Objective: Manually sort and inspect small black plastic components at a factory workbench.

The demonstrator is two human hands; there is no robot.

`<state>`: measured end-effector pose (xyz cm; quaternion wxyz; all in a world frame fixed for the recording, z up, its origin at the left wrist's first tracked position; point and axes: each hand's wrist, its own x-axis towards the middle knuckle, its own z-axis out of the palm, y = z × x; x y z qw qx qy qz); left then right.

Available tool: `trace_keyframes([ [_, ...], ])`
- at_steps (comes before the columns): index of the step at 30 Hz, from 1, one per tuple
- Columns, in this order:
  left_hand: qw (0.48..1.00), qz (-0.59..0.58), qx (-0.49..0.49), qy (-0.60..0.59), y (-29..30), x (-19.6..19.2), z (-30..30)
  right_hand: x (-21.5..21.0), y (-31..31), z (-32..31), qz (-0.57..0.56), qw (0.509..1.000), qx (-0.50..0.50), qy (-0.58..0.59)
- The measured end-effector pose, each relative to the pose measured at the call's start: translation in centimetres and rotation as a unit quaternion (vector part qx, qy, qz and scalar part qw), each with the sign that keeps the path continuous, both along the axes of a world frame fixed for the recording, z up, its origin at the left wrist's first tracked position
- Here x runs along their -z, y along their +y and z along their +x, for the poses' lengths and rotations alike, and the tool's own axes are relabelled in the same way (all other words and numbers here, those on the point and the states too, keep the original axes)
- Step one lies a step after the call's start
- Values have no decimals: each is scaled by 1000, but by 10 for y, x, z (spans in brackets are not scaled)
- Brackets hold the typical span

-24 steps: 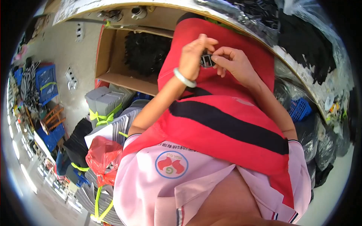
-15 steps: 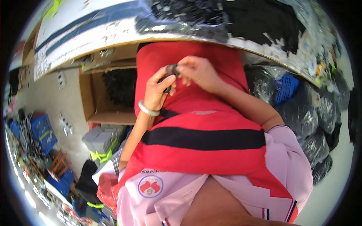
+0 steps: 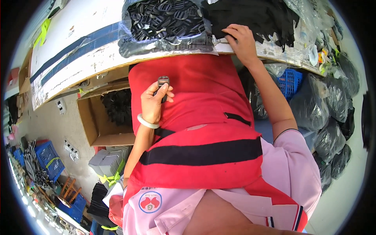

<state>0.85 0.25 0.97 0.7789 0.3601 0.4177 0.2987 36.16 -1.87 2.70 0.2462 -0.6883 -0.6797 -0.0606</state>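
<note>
Broadly, a white-topped table (image 3: 98,15) spans the upper part of the view, and a red apron (image 3: 188,86) covers the person's lap below its edge. A cardboard box (image 3: 87,121) stands under the table on the left, with dark pieces inside. On the tabletop lies a pile of black fabric strips (image 3: 250,15), and just left of it an open plastic bag (image 3: 168,47) full of black buckles (image 3: 168,17). The right hand (image 3: 243,41) reaches to the near left edge of the pile, fingertips at the fabric; whether they pinch a strip, I cannot tell. Above the apron, the left hand (image 3: 152,102) grasps one small buckle (image 3: 163,81) between thumb and fingers, its slotted end upward.

For good handling, it seems best to pinch a single strip near its end, without dragging its neighbours, and to keep the buckle steady with its slots uncovered.

Half a second earlier both hands met at the buckle; now the right is away at the pile, and more tabletop shows.
</note>
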Motion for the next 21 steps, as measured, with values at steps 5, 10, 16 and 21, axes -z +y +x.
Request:
trace_keyframes([
  [5,996,-50,0,-69,-1,-9,8,-17,17,-5,180,983,-25,-9],
  [10,998,-28,-20,-56,4,-25,8,-95,-3,-112,-42,934,-47,352],
  [16,997,49,-21,-46,2,-27,15,-55,-20,-163,-353,710,-50,608],
  [21,986,152,-26,62,-3,-27,10,-43,-22,-174,-301,554,-1,776],
])
